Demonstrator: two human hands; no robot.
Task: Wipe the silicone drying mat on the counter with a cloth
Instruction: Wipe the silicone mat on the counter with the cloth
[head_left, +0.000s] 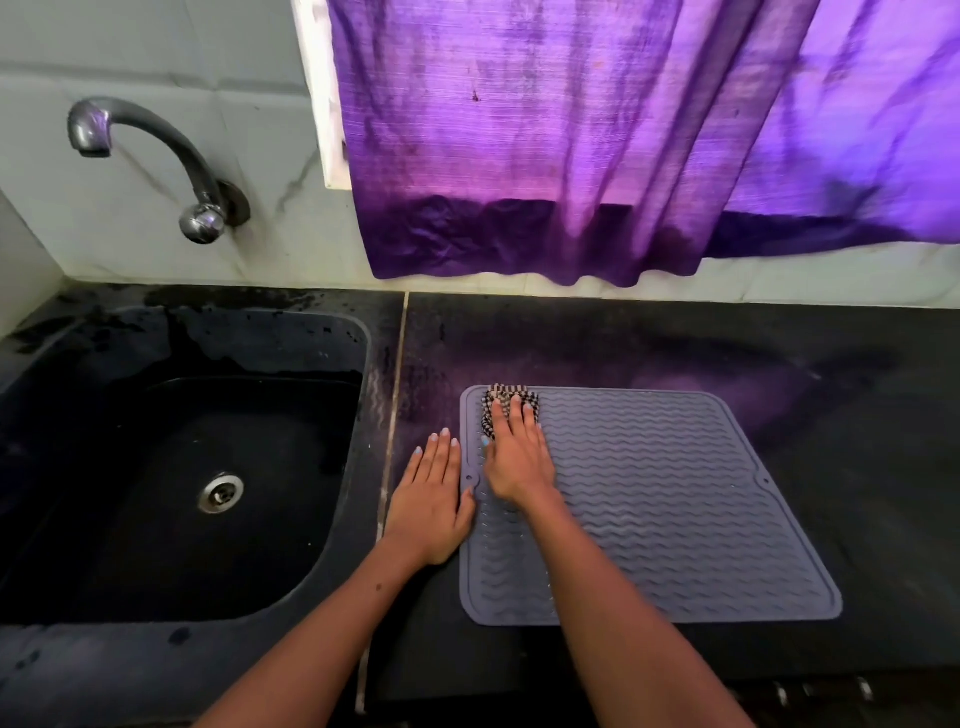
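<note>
The right hand (519, 457) presses flat on the checked cloth (506, 402) at the mat's (675, 493) upper-left corner. The left hand (431, 499) lies flat, fingers relaxed, bracing the mat's left edge. Unwiped mat extends right and toward the lower frame.

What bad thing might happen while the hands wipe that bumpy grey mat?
1. The grey ridged silicone mat may slide: the flat left hand touches only its left edge.
2. The small checked cloth sits at the mat's far left corner under the right hand's fingertips, so a push might carry it off onto the black counter.
3. The black sink is close by; anything pushed left could drop in.
</note>
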